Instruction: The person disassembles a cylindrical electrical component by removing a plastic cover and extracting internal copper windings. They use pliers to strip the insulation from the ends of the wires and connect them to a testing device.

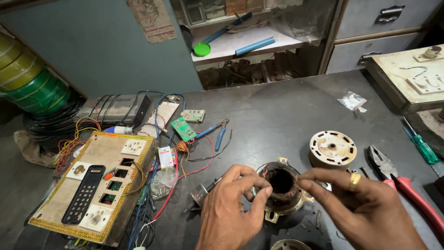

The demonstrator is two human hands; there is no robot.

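Pinching the rim of the motor stator (282, 190) from both sides, my left hand (231, 208) and right hand (356, 203) are each clamped on it by the fingertips, steadying it on the dark workbench (277, 115). I judge light, even pressure best, keeping off the burnt copper windings. Just beyond sits a cream rotor cap (333, 148); red-handled pliers (407, 190) crowd my right wrist, loose wires (185, 162) lie leftward.

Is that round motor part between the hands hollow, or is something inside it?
Hollow: the motor part shows a dark, empty centre hole facing up.
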